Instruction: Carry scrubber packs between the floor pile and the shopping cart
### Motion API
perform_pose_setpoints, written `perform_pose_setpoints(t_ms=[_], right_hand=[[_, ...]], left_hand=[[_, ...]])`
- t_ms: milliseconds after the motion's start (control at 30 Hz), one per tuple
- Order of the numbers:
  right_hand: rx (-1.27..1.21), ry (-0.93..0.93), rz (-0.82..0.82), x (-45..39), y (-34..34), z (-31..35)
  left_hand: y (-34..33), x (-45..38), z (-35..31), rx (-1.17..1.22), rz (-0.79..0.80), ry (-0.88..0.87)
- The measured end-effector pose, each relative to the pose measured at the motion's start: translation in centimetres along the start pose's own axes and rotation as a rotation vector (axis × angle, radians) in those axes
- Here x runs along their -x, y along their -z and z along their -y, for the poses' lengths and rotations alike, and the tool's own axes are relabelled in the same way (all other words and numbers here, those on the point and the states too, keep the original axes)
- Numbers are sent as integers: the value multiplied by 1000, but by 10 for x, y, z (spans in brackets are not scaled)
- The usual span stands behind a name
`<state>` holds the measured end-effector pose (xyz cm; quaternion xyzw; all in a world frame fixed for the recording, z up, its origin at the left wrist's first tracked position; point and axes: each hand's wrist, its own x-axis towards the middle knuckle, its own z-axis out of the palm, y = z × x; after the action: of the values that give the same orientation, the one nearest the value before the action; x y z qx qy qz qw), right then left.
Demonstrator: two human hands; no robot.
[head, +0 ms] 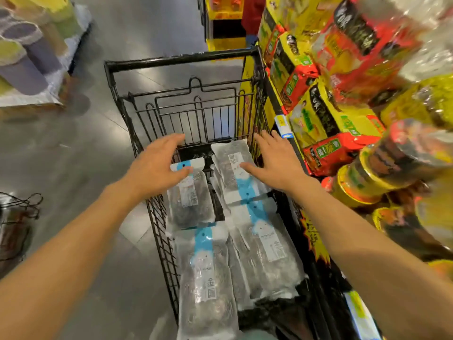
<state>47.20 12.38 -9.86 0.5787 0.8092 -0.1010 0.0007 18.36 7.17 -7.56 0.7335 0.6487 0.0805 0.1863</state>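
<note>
A black wire shopping cart [181, 60] stands in front of me, filled with several clear bags of dark contents with white and blue labels [206, 271]. My left hand [157, 165] reaches over the cart's left side with fingers straight, its thumb touching the top of one bag [190, 192]. My right hand [274, 160] stretches over the cart's right side, fingers spread, its thumb over another bag [231, 165]. Neither hand holds anything.
Close on the right, a shelf carries yellow and red noodle packs [318, 106] and cup noodles [382, 165]. At the left stands a pallet of purple and green cylinders [27, 52]. Grey floor [73, 153] lies to the left of the cart. A yellow display [225, 25] stands ahead.
</note>
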Motion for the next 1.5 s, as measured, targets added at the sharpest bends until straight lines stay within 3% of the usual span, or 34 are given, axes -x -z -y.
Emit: perform_pose_setpoints(t_ms=[167,367,667,900,1167,1300,1500], right_hand=[[28,-111,-109,67,51,16],[12,-434,-173,181,86,51],[38,-1033,-387,458,102,133],[83,-1553,-497,693,66,247],[87,-2097,-481,926,-7,456],[74,-2358,-501,1003,-40,559],[27,-2630,-556,1058,-76,661]], left_hand=[[39,4,-30,-176,-35,-263],[64,17,-80,-234,5,-615],[40,141,-252,-211,135,-1259],[-5,346,-364,-116,242,-1732],[-77,645,-399,-71,377,-2185],[-104,778,-397,-51,421,-2386],[-119,922,-387,66,516,-2643]])
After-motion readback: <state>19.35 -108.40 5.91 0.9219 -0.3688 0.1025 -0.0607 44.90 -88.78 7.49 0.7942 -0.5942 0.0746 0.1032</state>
